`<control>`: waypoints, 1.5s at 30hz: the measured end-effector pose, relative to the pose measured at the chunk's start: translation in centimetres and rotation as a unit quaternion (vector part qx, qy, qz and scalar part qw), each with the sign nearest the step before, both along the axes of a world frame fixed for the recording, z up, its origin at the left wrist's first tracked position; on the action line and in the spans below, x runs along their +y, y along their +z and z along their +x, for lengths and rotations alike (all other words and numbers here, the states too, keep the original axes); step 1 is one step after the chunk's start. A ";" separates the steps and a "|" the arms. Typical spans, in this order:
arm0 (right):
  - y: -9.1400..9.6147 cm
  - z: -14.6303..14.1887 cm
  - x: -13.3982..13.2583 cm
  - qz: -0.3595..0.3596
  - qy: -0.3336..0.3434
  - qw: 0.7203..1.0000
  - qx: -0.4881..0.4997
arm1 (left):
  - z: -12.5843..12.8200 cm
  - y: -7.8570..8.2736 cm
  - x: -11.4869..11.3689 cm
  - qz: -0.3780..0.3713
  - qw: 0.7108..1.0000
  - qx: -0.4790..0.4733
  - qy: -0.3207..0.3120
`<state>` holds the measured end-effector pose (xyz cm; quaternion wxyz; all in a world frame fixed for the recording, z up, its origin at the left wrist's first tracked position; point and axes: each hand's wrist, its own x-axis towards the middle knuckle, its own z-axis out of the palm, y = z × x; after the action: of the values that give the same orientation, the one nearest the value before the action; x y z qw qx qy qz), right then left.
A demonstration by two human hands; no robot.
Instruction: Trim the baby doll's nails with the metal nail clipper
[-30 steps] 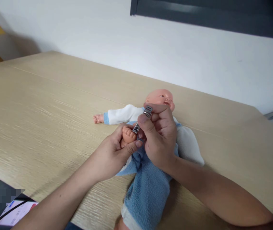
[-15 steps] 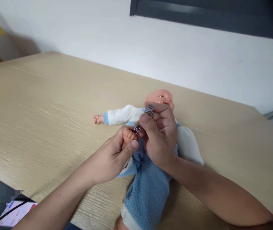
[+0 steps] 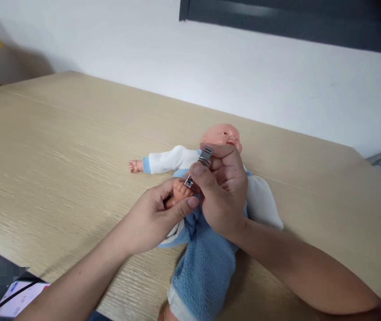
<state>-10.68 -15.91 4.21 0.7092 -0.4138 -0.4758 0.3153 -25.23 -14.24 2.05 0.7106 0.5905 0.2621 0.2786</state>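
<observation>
L hand (image 3: 153, 214) grips baby doll (image 3: 207, 258) by foot (image 3: 181, 191), R hand (image 3: 224, 191) pinching nail clippers (image 3: 205, 155) at toes. Wood-grain tbl (image 3: 60, 147), white wall (image 3: 126, 49) behind; doll's on its back under both.

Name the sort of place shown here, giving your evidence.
Possibly an office or training room: a wood-grain table beside a white wall, a clothed doll on the table, and apparently a lit screen at lower left.
</observation>
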 end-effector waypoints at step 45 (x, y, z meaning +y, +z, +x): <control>-0.2 0.3 0.0 0.018 0.021 1.000 0.011 | 0.1 -0.1 0.1 0.007 1.000 -0.017 -0.007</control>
<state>-10.40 -15.92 3.96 0.7148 -0.3879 -0.4823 0.3257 -25.15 -14.18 1.98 0.7131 0.5920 0.2438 0.2857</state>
